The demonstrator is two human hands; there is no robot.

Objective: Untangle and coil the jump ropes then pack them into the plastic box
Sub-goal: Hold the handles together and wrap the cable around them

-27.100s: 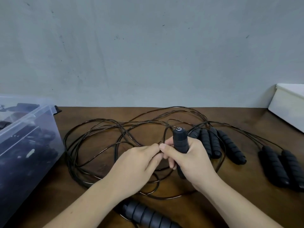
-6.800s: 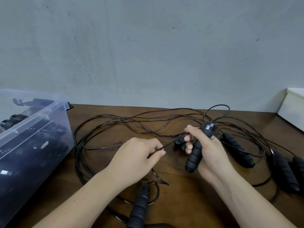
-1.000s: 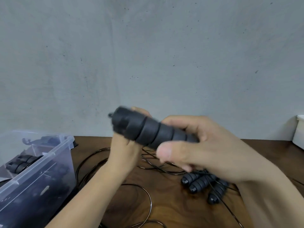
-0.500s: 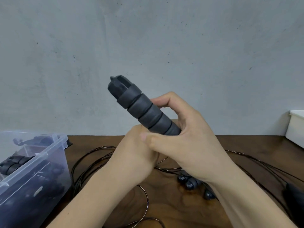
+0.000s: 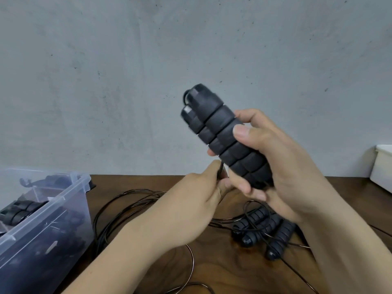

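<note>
Head view: a single camera looks down over both forearms to the counter (image 5: 233, 270), with a grey wall (image 5: 148, 71) behind it.
Right hand (image 5: 282, 166): raised above the counter. Its fingers and thumb wrap round two black ribbed handles (image 5: 222, 128).
Handles: they are held side by side and tilted, with their capped ends pointing up and to the left. Their lower ends are hidden in the palm.
Left hand (image 5: 191, 204): just below and left of the right hand and touching it. It pinches a thin black cord (image 5: 220, 170) between thumb and forefinger.
Cord: it runs up from the pinch towards the underside of the handles. Where it joins them cannot be seen.
Loose cords (image 5: 118, 200): thin black loops lie spread over the counter between the box and the forearms.
Other handles (image 5: 261, 228): three lie close together on the counter under the right wrist, with cords crossing them.
Box (image 5: 63, 198): clear plastic and open, at the counter's left edge. It holds black handles (image 5: 21, 209) and dark coils.
White bin (image 5: 381, 166): at the far right edge, only partly in view.
</note>
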